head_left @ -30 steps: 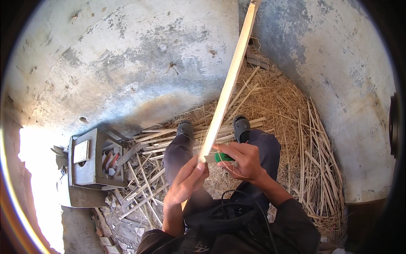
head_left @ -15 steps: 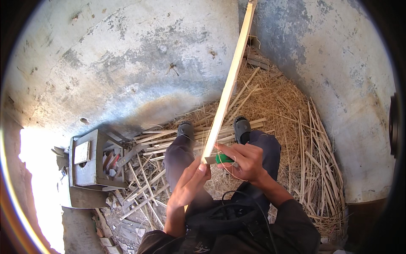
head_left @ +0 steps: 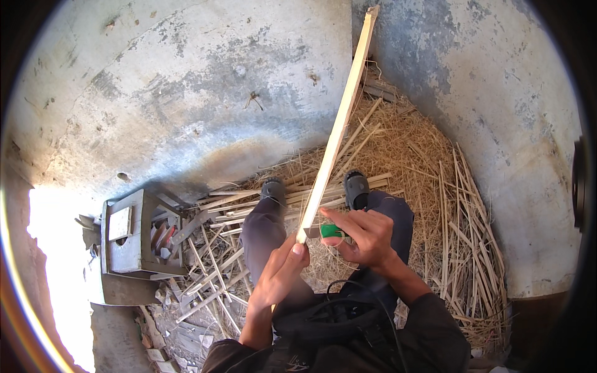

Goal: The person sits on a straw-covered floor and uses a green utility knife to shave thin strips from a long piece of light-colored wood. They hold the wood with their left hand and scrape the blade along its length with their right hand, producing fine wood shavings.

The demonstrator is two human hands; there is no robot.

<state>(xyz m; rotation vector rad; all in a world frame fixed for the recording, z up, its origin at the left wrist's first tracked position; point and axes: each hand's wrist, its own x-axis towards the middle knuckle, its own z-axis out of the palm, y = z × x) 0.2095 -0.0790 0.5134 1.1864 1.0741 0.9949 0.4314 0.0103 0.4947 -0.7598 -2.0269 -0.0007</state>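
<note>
A long pale strip of wood [head_left: 339,127] slants up and away from me toward the corner of the walls. My left hand [head_left: 278,268] is closed round its near end, thumb on top. In my right hand [head_left: 365,237] is a knife [head_left: 331,231] with a green grip, my index finger stretched forward over it. Its short grey blade lies against the strip's right edge, just beyond my left thumb. Fine slivers show along the strip's left side near my hand. How far the strip runs below my left hand is mostly hidden.
Split wooden sticks [head_left: 214,280] lie scattered at my left. A heap of straw-like shavings [head_left: 404,133] fills the corner ahead, with long thin strips [head_left: 472,248] at right. A grey wooden box [head_left: 127,233] stands far left. Weathered walls [head_left: 205,81] rise close by.
The strip's far tip has dropped slightly into view. My right hand and the knife have shifted a little to the right. The thin curl of shaving by my right hand is gone from view.
</note>
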